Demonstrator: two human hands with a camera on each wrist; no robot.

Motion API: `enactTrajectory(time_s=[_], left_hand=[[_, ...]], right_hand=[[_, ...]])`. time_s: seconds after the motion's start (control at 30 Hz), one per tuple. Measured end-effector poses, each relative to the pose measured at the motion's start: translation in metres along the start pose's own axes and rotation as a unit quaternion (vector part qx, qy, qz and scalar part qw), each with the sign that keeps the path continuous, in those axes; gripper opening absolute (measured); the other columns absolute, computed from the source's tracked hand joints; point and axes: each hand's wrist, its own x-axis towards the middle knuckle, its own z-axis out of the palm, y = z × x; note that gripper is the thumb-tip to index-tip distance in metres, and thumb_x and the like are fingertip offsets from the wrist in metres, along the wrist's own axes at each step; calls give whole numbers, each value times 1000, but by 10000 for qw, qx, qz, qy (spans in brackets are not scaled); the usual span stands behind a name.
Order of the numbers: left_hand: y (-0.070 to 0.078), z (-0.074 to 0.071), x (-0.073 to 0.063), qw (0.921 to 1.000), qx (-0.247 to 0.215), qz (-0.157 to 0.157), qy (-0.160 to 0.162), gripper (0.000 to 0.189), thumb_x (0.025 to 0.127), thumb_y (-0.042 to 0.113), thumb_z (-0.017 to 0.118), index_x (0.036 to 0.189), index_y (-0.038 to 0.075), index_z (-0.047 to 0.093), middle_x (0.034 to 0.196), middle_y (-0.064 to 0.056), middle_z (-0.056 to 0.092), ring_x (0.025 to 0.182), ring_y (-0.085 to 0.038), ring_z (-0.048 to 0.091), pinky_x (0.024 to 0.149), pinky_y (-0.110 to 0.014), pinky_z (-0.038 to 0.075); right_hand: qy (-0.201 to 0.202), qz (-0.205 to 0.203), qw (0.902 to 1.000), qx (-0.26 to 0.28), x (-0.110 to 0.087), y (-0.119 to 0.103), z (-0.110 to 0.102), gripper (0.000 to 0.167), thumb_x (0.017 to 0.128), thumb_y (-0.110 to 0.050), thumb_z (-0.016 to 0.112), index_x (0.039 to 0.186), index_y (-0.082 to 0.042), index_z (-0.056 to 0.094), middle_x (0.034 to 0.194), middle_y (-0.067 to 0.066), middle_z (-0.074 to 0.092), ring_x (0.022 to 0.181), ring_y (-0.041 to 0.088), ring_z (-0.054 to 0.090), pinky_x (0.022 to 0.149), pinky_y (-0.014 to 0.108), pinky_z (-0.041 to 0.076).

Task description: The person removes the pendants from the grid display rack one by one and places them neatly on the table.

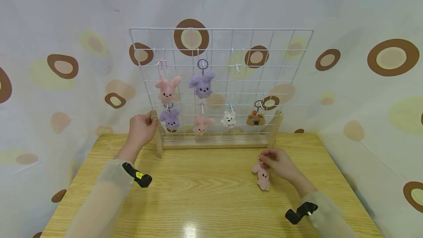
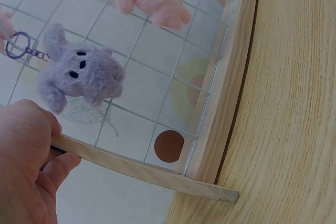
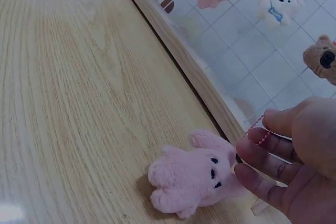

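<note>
My left hand [image 1: 141,127] grips the top of the left wooden post [image 2: 142,169] of a white wire grid rack [image 1: 220,29], thumb and fingers on either side of the wood. Beside it hangs a purple plush bunny keychain [image 2: 84,72]. In front of the rack's right end, my right hand [image 1: 279,161] pinches the pink bead chain [image 3: 255,125] of a pink plush bunny keychain [image 3: 194,179]. That bunny hangs head up below the fingers, close over the wooden table [image 1: 205,194].
Other keychains hang on the grid: a pink bunny [image 1: 167,90], a purple bunny [image 1: 203,85], a second pink bunny [image 1: 201,125], a white dog-like plush [image 1: 228,119] and a brown bear head [image 1: 256,119]. A bare hook [image 1: 235,68] sits at upper right. Patterned cloth [image 1: 350,94] stands behind.
</note>
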Motion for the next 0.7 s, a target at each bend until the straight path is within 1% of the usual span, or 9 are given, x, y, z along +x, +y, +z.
enactTrajectory(time_s=[0.07,0.23,0.33,0.5,0.7], left_hand=[[0,0,0,10000,11,21,16,26,103,3,61,119,-13,73,68,-12,71,48,-11,46,45,-24,37],[1,0,0,10000,24,62,28,21,103,4,61,103,-11,77,60,-7,65,48,-12,46,45,-25,36],[1,1,0,10000,-1,35,25,21,103,5,62,102,-10,77,60,-4,64,48,-13,47,45,-25,37],[1,1,1,10000,-7,-4,-7,21,104,6,61,103,-9,76,59,-4,62,48,-14,46,45,-26,36],[-1,1,1,10000,8,-8,-15,21,104,5,61,100,-10,76,60,-5,63,49,-14,47,45,-26,37]], right_hand=[[-38,3,10000,-61,2,0,1,20,107,-3,62,114,15,67,99,24,72,85,28,72,73,35,62],[2,108,9998,-170,8,1,3,21,107,-5,63,113,14,68,94,21,72,82,30,71,70,37,61],[26,152,9995,-290,13,3,4,18,106,-4,64,111,13,68,93,20,72,81,29,71,68,36,60],[39,229,9987,-461,19,5,6,14,104,0,66,110,12,68,92,18,72,79,27,71,66,35,60],[-25,146,9981,-596,24,6,7,14,103,4,65,112,14,67,96,18,72,80,28,70,66,35,58]])
